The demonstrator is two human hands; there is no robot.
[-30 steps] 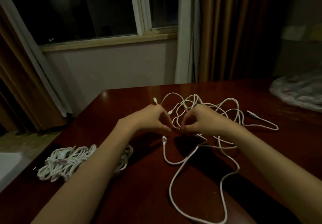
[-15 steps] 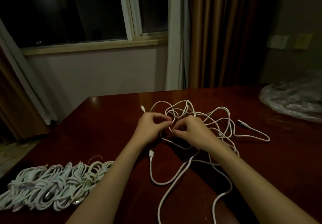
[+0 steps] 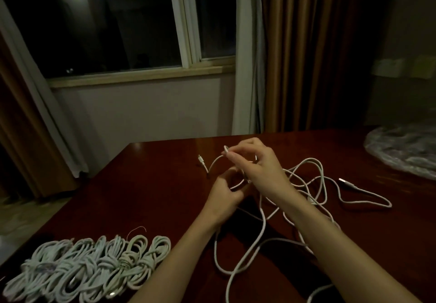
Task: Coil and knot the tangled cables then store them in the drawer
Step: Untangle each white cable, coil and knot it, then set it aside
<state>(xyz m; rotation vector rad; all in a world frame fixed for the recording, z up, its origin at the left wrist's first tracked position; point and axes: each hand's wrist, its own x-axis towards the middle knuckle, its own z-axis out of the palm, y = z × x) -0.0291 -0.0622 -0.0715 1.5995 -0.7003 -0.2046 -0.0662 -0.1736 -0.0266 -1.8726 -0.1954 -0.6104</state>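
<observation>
Left of the hands, coiled cables [image 3: 94,269] lie bundled at the desk [image 3: 146,192] edge. The left hand [image 3: 224,194] curls its fingers round a strand of the loose cable [image 3: 306,184]. Just right of it and higher, the right hand [image 3: 262,168] pinches the plug end [image 3: 225,149]. The tangle spreads right of both hands on the desk, near a plastic bag [image 3: 405,151].
</observation>
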